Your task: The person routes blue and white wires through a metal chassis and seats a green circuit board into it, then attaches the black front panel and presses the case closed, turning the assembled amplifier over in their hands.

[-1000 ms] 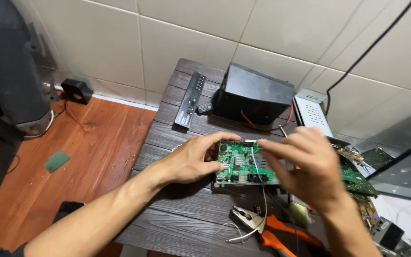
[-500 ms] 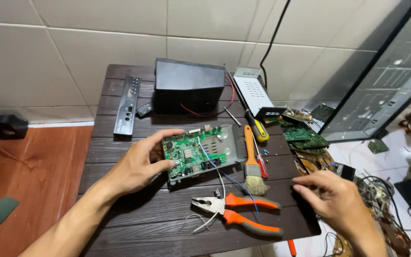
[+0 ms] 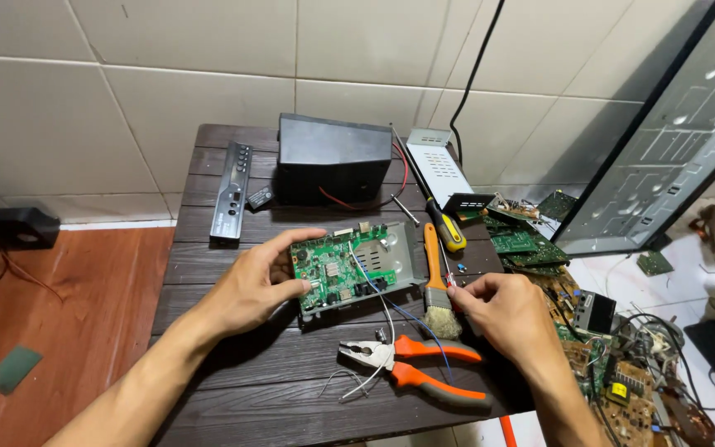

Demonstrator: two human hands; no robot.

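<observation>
Left hand (image 3: 254, 285) is clamped on the left edge of the green circuit board in its grey metal tray (image 3: 349, 266), mid-frame on the dark wooden slat table (image 3: 208, 248). Right hand (image 3: 502, 310), lower right, pinches a small red-tipped tool (image 3: 454, 281) next to the orange-handled brush (image 3: 436, 285), orange pliers (image 3: 415, 372) just below.

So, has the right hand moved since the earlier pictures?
Yes. The right hand came off the green circuit board and now rests right of the brush, above the pliers.
</observation>
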